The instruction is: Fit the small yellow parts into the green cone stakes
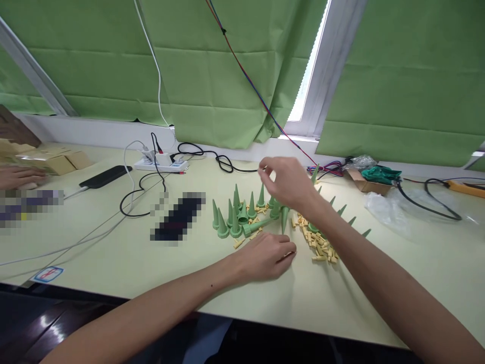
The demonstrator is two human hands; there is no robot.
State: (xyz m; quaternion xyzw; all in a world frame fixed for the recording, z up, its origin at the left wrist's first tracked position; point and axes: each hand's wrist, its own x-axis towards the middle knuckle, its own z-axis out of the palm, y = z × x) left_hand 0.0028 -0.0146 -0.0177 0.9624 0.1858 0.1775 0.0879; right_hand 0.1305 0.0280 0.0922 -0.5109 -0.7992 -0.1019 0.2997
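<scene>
Nearest, the left hand (271, 256) is low over the table (182, 275), fingers curled – I cannot tell if its grip is closed. Farther, yellow pieces (321, 248) lie beside green cones (235, 222); above is the right hand (290, 183) – its grip also I cannot tell

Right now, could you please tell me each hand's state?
Left hand: fingers curled; grip cannot be told.
Right hand: fingers curled near green cones; grip cannot be told.
</scene>
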